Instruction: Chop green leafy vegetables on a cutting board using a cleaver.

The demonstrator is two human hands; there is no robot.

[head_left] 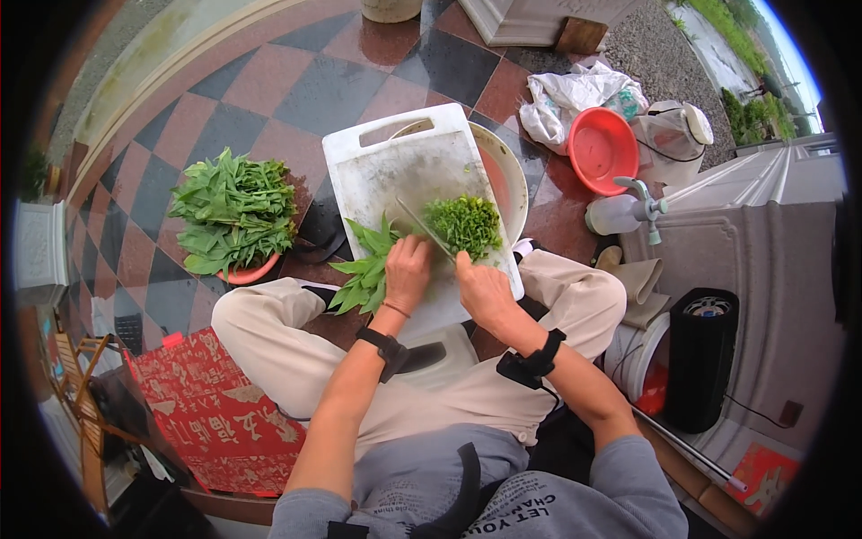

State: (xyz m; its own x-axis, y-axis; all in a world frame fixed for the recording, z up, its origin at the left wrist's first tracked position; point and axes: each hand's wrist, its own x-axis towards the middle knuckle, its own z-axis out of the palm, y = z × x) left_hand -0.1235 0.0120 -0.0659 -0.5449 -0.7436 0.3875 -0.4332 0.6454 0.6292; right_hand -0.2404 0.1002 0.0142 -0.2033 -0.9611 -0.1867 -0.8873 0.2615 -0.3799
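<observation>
My right hand (483, 288) is closed on the handle of a kitchen knife (425, 226). Its blade lies slanted over a stained white plastic cutting board (370, 165). My left hand (407, 273) presses a bunch of leafy greens (367, 263) down on the board, close beside the blade. Right of the knife sits a pile of finely chopped greens (465, 226). The board rests over a round basin (515, 182), whose rim shows at the right. At my left, a heap of whole leafy greens (236, 205) fills a red basin (250, 271) on the floor.
Near the wall at right are a red basin (603, 151), a white plastic sack (579, 94), a pump spray bottle (616, 214), a black speaker (704, 360) and a white bucket (633, 357). A red printed mat (215, 411) lies at lower left.
</observation>
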